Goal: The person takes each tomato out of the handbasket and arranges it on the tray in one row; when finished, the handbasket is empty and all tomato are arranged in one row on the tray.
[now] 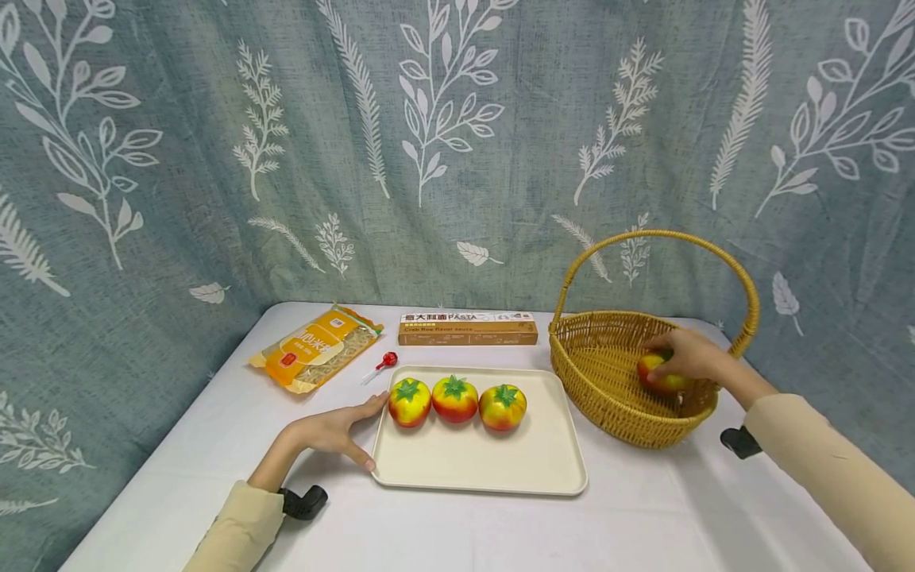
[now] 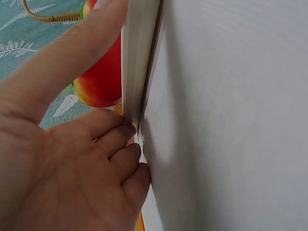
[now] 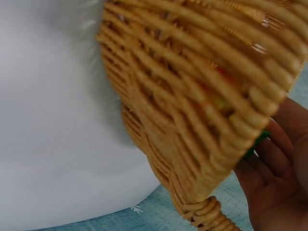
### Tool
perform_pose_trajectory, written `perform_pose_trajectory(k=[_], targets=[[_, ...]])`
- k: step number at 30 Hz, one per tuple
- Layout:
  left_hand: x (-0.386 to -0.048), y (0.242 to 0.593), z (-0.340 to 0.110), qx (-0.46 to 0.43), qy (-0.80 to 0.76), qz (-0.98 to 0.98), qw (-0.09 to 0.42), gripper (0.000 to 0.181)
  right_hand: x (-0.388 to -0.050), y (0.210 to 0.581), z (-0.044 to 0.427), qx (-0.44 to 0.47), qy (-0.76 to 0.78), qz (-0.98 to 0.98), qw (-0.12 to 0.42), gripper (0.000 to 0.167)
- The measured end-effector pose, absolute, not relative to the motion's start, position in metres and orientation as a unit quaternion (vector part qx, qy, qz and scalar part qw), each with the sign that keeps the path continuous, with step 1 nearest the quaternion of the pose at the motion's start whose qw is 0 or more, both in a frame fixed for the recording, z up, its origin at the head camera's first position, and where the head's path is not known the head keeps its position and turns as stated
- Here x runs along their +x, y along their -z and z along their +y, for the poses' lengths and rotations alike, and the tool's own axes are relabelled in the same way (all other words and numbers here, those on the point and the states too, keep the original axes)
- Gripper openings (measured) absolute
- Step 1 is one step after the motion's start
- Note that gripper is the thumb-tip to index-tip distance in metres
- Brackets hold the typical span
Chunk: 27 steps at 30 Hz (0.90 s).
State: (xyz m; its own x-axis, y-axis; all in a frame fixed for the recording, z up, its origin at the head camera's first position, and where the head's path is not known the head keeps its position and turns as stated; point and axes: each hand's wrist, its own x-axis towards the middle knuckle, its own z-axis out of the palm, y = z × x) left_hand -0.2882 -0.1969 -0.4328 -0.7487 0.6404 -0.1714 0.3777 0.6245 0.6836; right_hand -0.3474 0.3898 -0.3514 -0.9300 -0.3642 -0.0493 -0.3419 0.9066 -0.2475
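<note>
My right hand reaches into a wicker basket and grips a red-and-yellow tomato from above. In the right wrist view, the basket wall hides most of that tomato; a bit of its green top shows beside the fingers. At the left edge of a cream tray, my left hand rests with thumb and fingers spread apart, touching the rim. Along the tray's back side sit three similar tomatoes: a left one, a middle one and a right one.
Behind the tray lies a pasta box. A red lollipop and an orange-and-clear food packet lie at the back left. The basket's tall handle arches above its opening. A patterned curtain hangs behind the white table.
</note>
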Motion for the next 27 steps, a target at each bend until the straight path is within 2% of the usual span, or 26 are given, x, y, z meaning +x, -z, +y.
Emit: perform_pose_trajectory(k=[9, 27], targets=[[-0.289, 0.433, -0.197, 0.284, -0.322, 0.879, 0.209, 0.109, -0.339, 0.345, 0.387, -0.179, 0.129, 0.975, 0.029, 0.069], [-0.291, 0.436, -0.197, 0.283, -0.318, 0.881, 0.209, 0.111, -0.313, 0.333, 0.377, -0.169, 0.172, 0.968, -0.069, 0.068]])
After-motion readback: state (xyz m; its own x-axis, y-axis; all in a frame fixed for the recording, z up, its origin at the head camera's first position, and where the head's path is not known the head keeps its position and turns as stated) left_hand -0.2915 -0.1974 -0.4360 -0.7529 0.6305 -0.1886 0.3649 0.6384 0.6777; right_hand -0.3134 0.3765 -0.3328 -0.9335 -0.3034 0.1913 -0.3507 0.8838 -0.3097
